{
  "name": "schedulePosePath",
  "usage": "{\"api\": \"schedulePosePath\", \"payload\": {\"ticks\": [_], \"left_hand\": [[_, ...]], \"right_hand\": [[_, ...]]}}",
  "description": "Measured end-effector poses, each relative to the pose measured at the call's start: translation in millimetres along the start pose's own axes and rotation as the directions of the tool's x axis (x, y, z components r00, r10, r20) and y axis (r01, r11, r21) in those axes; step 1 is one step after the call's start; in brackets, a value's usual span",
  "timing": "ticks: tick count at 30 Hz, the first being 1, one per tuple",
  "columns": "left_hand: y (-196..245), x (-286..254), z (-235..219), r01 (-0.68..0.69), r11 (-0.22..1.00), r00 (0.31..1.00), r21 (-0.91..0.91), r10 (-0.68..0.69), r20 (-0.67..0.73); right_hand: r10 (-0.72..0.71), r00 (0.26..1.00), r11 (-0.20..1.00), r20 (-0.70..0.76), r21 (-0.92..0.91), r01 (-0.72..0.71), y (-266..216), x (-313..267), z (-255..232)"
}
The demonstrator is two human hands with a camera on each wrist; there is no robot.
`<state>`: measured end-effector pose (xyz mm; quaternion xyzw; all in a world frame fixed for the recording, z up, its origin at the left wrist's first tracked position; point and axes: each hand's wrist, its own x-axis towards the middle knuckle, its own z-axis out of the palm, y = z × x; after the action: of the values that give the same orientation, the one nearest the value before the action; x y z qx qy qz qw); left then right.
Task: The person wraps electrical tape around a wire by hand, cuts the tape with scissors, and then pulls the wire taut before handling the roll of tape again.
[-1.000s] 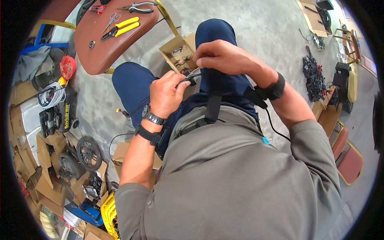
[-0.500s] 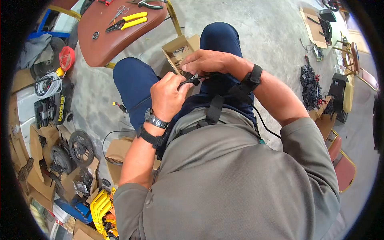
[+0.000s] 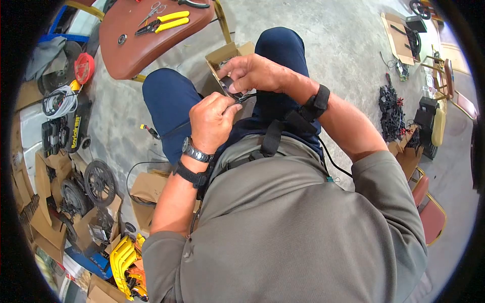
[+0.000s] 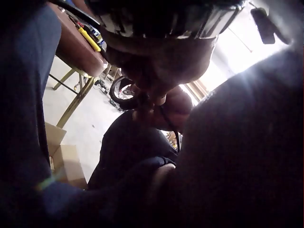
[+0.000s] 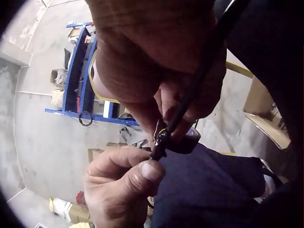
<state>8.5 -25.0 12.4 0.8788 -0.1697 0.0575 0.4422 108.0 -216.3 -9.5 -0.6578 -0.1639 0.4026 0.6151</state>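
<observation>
My left hand [image 3: 208, 121] pinches a black cable between thumb and forefinger over my lap. In the right wrist view, the cable [image 5: 202, 71] runs down to a shiny black wrapped joint [image 5: 161, 139] with a speck of yellow, right at the left fingertips. My right hand [image 3: 257, 73] is just beyond, its fingers curled about a small dark roll that looks like black tape [image 5: 186, 143]. That roll hangs close beside the joint, partly covered by the fingers. Dimly, the left wrist view shows both hands meeting at the cable.
A brown chair seat [image 3: 151, 38] at upper left carries yellow-handled wire strippers [image 3: 164, 23], scissors [image 3: 153, 11] and a small ring [image 3: 122, 39]. An open cardboard box [image 3: 217, 55] stands beyond my knees. Boxes and wheels [image 3: 99, 183] crowd the left floor; black wiring [image 3: 390, 111] lies right.
My right hand has come down and left from above the right thigh to close beside the left hand, now with the dark roll showing. The left hand keeps its pinch on the cable.
</observation>
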Motion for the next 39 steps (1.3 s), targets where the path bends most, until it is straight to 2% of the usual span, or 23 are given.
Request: {"api": "schedulePosePath", "payload": {"ticks": [7,12,16,20,23,26,29,32,35,36,38,39], "left_hand": [[-0.6,-0.3,-0.6,0.014,0.998,0.999,-0.058,-0.012,0.043],[-0.4,-5.1,-0.3,0.072,0.992,0.995,-0.103,-0.064,0.076],[-1.4,-4.1,0.7,0.053,0.995,0.998,-0.087,-0.049,0.049],[-2.3,-3.4,-4.5,0.083,0.995,0.996,-0.055,-0.081,0.048],[-1.8,-0.9,-7.9,0.083,0.994,0.996,-0.071,-0.084,-0.008],[-2.1,0.2,-14.0,0.201,0.972,0.98,-0.12,-0.2,0.025],[5.8,7.8,-24.3,0.299,0.952,0.948,-0.068,-0.289,0.133],[4.4,10.9,-27.7,0.414,0.91,0.885,-0.007,-0.401,0.237],[-2.5,11.7,-25.1,0.469,0.879,0.864,-0.09,-0.434,0.255],[-10.3,10.5,-21.0,0.467,0.862,0.872,-0.196,-0.412,0.264],[-27.4,7.1,-12.0,0.45,0.799,0.89,-0.399,-0.363,0.276],[-27.3,9.2,-15.0,0.483,0.791,0.87,-0.376,-0.385,0.309]], "right_hand": [[-0.029,1.0,0.999,0.001,-0.013,0.029,-12.2,-1.3,1.6],[-0.054,0.998,0.99,-0.011,-0.134,0.052,-24.1,1.0,4.9],[-0.051,0.999,0.981,-0.008,-0.188,0.049,-36.7,1.2,7.0],[-0.095,0.994,0.966,-0.045,-0.246,0.082,-41.5,-1.2,9.9],[-0.147,0.986,0.945,-0.081,-0.305,0.116,-53.3,-11.1,16.9],[-0.186,0.979,0.937,-0.087,-0.314,0.15,-60.9,-21.5,21.8],[-0.221,0.969,0.936,-0.113,-0.303,0.178,-62.3,-34.3,28.0],[-0.265,0.955,0.931,-0.135,-0.292,0.217,-55.7,-45.3,37.0],[-0.247,0.957,0.958,-0.151,-0.19,0.217,-47.9,-55.9,48.5],[-0.208,0.964,0.973,-0.164,-0.132,0.188,-48.0,-61.2,54.7],[-0.212,0.973,0.972,-0.094,-0.121,0.201,-42.1,-70.6,61.5],[-0.133,0.99,0.99,-0.046,-0.064,0.13,-39.0,-74.3,63.0]]}}
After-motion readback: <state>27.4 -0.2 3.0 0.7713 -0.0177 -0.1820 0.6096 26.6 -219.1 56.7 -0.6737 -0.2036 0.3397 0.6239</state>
